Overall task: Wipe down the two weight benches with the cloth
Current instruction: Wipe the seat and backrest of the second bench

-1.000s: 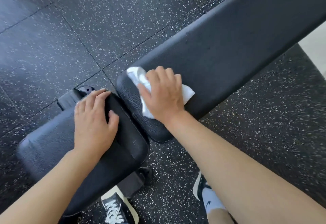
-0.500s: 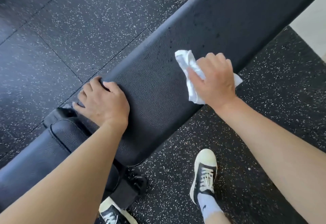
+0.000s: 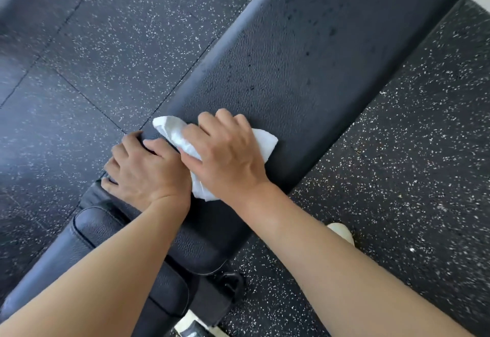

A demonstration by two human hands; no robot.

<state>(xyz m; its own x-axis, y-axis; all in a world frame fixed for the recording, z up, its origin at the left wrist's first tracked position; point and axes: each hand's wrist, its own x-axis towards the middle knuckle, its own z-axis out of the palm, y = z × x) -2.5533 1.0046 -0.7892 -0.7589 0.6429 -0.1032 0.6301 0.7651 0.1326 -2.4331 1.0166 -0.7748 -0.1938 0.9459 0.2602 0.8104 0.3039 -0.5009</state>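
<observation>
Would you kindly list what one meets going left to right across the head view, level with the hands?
Speckled floor → left hand → white cloth → right hand → bench pad → speckled floor again.

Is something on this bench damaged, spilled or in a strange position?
Only small dark droplets dot the long bench pad beyond the white cloth; they look like unwiped liquid. No damage shows.
</observation>
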